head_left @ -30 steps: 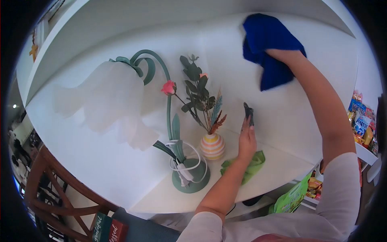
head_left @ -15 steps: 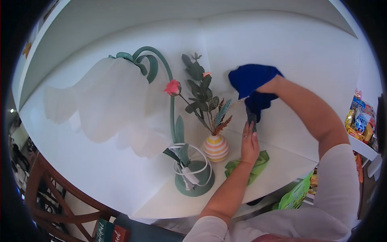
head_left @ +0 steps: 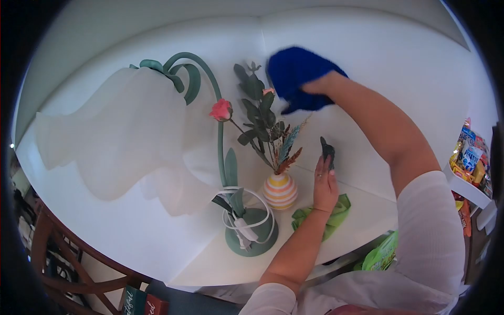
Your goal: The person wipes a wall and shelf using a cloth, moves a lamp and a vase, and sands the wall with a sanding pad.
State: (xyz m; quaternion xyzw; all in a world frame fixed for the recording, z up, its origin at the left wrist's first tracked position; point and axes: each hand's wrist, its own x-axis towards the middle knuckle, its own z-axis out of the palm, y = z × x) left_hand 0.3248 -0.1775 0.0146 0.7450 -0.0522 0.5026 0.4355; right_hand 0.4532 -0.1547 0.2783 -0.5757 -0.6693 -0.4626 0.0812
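"What's in the right hand [head_left: 319,85]?"

"A dark blue cloth [head_left: 295,68], bunched in the grip, up by the white wall panel [head_left: 388,58] and just beside the leafy stems [head_left: 254,88]."

"And the left hand [head_left: 326,190]?"

"Lower down, fingers close together and pointing up, with a dark object [head_left: 327,150] at the tips. From where I stand I can't tell whether it's gripped, or what it is."

"What's that by the left wrist?"

"A crumpled green cloth [head_left: 337,214] on the white shelf [head_left: 370,211]. Near it stands the striped vase [head_left: 280,191] with those stems and a pink rose [head_left: 221,109]."

"And on the other side of the vase?"

"A flower-shaped lamp [head_left: 139,142], drooping, its white cord [head_left: 244,229] looped about the lower stem"
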